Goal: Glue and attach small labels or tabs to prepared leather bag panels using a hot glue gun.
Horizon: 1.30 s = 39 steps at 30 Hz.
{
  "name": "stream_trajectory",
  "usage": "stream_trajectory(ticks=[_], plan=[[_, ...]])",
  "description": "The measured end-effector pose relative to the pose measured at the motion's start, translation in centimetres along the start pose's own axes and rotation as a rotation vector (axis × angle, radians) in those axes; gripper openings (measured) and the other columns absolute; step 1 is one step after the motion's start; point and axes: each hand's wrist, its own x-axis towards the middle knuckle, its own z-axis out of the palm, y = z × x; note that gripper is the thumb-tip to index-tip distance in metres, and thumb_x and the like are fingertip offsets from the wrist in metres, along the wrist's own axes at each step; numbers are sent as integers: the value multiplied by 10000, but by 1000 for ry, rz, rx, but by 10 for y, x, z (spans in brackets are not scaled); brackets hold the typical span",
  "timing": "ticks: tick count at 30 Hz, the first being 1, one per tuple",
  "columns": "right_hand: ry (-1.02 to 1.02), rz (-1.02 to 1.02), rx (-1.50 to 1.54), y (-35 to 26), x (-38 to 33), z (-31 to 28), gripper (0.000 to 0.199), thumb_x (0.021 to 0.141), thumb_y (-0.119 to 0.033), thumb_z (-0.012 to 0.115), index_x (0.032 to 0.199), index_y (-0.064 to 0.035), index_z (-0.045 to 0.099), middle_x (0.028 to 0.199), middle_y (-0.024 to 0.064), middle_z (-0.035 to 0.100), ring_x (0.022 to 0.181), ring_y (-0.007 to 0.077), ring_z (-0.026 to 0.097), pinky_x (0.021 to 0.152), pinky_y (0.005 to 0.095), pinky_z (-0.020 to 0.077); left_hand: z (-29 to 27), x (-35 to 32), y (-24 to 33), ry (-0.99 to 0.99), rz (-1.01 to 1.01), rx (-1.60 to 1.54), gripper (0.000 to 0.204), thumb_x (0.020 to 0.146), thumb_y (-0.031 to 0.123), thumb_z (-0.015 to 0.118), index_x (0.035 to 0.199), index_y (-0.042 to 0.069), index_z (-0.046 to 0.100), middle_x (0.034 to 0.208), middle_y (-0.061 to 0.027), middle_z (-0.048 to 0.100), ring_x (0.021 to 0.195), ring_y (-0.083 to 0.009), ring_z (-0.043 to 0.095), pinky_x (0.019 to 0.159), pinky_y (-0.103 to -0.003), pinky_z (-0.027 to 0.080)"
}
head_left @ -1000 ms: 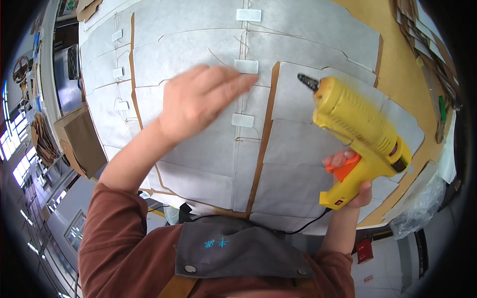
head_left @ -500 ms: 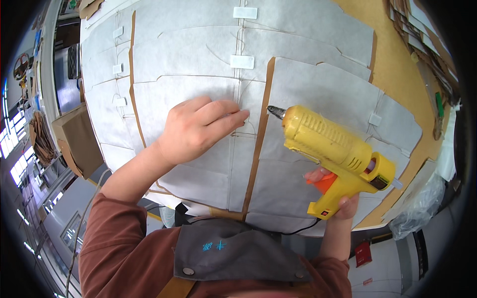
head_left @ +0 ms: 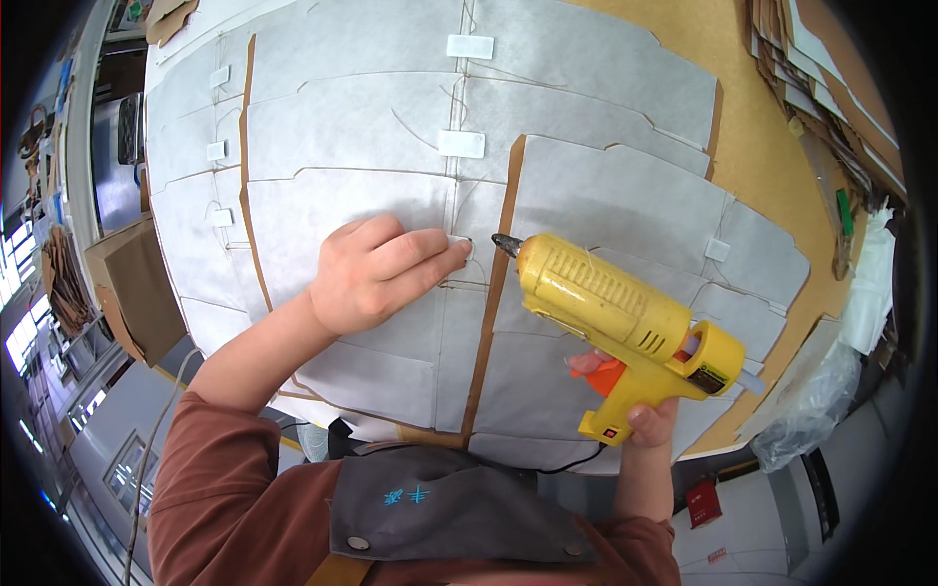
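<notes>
My right hand (head_left: 653, 424) grips a yellow hot glue gun (head_left: 611, 293) by its handle, with fingers at the orange trigger. The gun's dark nozzle points left, a short gap away from my left fingertips. My left hand (head_left: 369, 273) is closed in a pinch over the strings down the middle column of overlapping white sheets (head_left: 371, 220). A small white tab (head_left: 456, 240) shows at those fingertips, partly hidden by them. Further up the same column, two pale rectangular tabs (head_left: 461, 144) lie over the strings.
Brown strips (head_left: 496, 283) divide the sheet columns on a tan board (head_left: 752, 146). Smaller tabs (head_left: 224, 217) lie over strings in the left column, another tab (head_left: 717, 250) in the right. Stacked cardboard (head_left: 831, 78), clear plastic (head_left: 806, 410) and a cardboard box (head_left: 137, 288) flank the work.
The glue gun has moved left, its nozzle nearer my left fingertips. My left hand stays over the middle strings, and a white tab now shows at its fingertips. The whole view has shifted slightly.
</notes>
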Motion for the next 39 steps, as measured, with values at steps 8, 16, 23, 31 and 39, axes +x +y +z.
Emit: stream_trajectory(ticks=[8,16,23,31,39], plan=[[84,-32,4,2,-5,0,788,781,-266,748,1403,-6,338,1216,214,574,1095,368,606,928,537,491,5,-7,-2,38,10,-26,339,679,132,658,1011,117,720,885,38,579,638,-104,481,502,-242,416],[157,-46,-50,2,-6,6,746,774,-372,746,1320,19,422,1141,192,593,1003,356,629,876,545,512,-1,-3,5,-41,-13,30,421,670,121,644,1085,118,717,891,39,565,640,-105,479,503,-242,422],[235,-53,-170,0,-19,0,770,769,-496,724,1238,67,490,1109,183,600,958,361,638,835,540,530,2,-9,2,12,-192,-140,369,680,70,804,1036,94,708,855,-25,591,653,-154,561,514,-270,453],[210,-108,-37,12,-41,-4,786,804,-572,665,1243,51,472,1119,170,589,992,348,626,849,506,535,-5,-8,7,12,-363,-220,229,710,-4,789,913,58,702,872,-69,644,722,-195,632,597,-294,510],[115,-509,351,33,-100,-6,627,914,-465,610,1330,-31,431,1221,77,527,1103,216,560,968,425,475,-14,15,19,-100,-607,-301,132,766,58,762,860,75,671,869,-10,643,641,-126,582,572,-255,473]])
